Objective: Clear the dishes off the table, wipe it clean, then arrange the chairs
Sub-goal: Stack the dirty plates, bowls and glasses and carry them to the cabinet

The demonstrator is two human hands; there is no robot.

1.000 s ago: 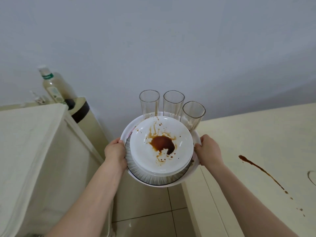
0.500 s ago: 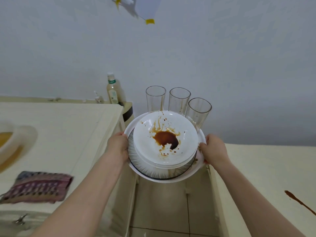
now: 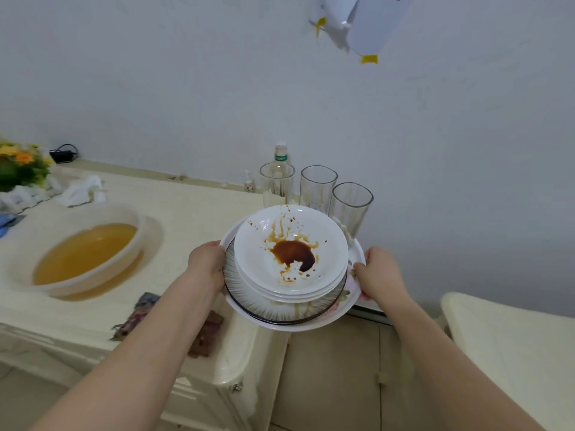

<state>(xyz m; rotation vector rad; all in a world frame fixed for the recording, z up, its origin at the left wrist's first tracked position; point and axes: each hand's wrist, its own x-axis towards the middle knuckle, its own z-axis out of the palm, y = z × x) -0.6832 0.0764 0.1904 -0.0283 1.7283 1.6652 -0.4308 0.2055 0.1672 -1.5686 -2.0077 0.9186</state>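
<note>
Head cam: both hands (image 3: 208, 263) (image 3: 380, 273) grip tray (image 3: 354, 301) w/ sauce-stained bowls (image 3: 291, 253), 3 glasses (image 3: 319, 188).

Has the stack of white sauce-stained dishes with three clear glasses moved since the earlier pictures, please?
Yes. The stack of white dishes was beside the sauce-streaked table; now it is carried left, over the cream counter end.

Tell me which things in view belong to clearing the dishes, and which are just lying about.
Part of the job:
round tray, gripped by left hand and right hand
stacked white plates, top one sauce-stained
three glasses

Just lying about:
basin of yellowish liquid
patterned cloth
bottle
flowers
</note>
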